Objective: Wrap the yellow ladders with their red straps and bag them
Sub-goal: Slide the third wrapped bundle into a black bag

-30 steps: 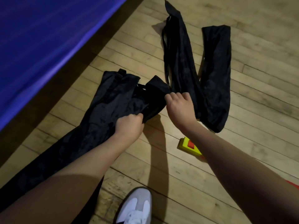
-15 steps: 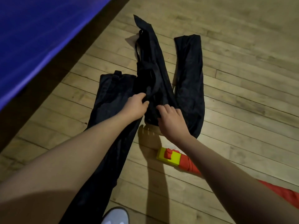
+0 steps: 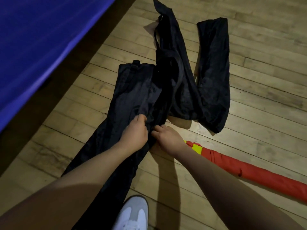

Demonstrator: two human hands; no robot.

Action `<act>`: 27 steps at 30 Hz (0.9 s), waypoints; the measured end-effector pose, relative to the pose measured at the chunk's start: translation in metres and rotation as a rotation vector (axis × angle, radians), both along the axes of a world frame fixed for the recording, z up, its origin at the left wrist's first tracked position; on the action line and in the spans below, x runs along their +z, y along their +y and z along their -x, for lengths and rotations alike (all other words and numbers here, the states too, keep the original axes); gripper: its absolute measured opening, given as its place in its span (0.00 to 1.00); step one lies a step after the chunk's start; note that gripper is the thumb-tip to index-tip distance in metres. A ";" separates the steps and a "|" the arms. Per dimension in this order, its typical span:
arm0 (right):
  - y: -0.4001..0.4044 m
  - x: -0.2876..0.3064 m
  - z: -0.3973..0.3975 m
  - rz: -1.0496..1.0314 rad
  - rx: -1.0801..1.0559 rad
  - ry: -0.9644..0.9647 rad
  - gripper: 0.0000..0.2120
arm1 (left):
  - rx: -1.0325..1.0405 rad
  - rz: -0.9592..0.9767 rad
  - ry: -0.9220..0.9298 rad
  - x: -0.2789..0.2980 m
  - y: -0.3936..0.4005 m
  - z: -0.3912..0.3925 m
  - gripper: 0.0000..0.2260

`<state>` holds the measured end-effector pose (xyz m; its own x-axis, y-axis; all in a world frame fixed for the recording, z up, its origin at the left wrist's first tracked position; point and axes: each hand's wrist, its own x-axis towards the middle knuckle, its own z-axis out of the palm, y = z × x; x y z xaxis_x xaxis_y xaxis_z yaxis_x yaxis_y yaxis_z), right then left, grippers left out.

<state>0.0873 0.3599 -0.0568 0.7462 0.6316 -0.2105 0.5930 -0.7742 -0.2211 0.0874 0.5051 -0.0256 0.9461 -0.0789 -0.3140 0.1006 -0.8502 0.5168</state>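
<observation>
Black bag (image 3: 132,100) fabric is pinched in the left hand (image 3: 135,135), arm stretched forward. Right hand (image 3: 167,138) grips its edge alongside, fingers (image 3: 157,130) curled.

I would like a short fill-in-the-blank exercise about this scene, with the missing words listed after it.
1. Both hands, the left hand and the right hand, grip the long bag of ____ fabric.
2. The red-wrapped yellow ladder bundle lies on the ____ plank floor.
3. The white sports shoe shows at the ____ edge of the picture.
4. The mat at upper left is ____ in colour.

Missing words: black; wooden; bottom; blue
</observation>
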 end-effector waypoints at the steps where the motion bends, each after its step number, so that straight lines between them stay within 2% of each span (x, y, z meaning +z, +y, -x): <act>1: 0.000 -0.003 0.001 0.013 0.020 -0.065 0.10 | -0.048 -0.068 0.006 -0.003 0.001 0.005 0.14; 5: 0.001 0.003 0.004 0.052 0.034 -0.195 0.15 | -0.283 -0.397 0.019 -0.013 0.010 0.017 0.18; 8: -0.003 0.012 -0.003 0.030 -0.064 -0.240 0.17 | -0.351 -0.518 0.042 -0.015 0.026 0.014 0.23; 11: -0.013 0.024 -0.012 0.043 -0.179 -0.173 0.13 | -0.336 -0.528 0.086 -0.012 0.037 0.006 0.26; 13: -0.018 0.032 -0.014 0.037 -0.256 -0.217 0.12 | -0.328 -0.498 0.081 -0.009 0.036 0.002 0.26; 16: -0.025 0.036 -0.016 0.061 -0.375 -0.381 0.13 | -0.388 -0.375 0.009 -0.007 0.022 0.002 0.28; 18: -0.030 0.040 -0.015 0.071 -0.417 -0.387 0.13 | -0.467 -0.359 -0.052 -0.006 0.010 0.006 0.30; 20: -0.034 0.044 -0.013 0.062 -0.476 -0.318 0.19 | -0.485 -0.371 -0.096 -0.009 0.000 0.010 0.24; 22: -0.041 0.047 -0.006 0.060 -0.513 -0.311 0.19 | -0.412 -0.358 -0.094 -0.010 -0.006 0.011 0.13; 27: -0.049 0.044 0.008 0.016 -0.471 -0.287 0.21 | -0.351 -0.381 0.072 -0.009 -0.002 0.007 0.14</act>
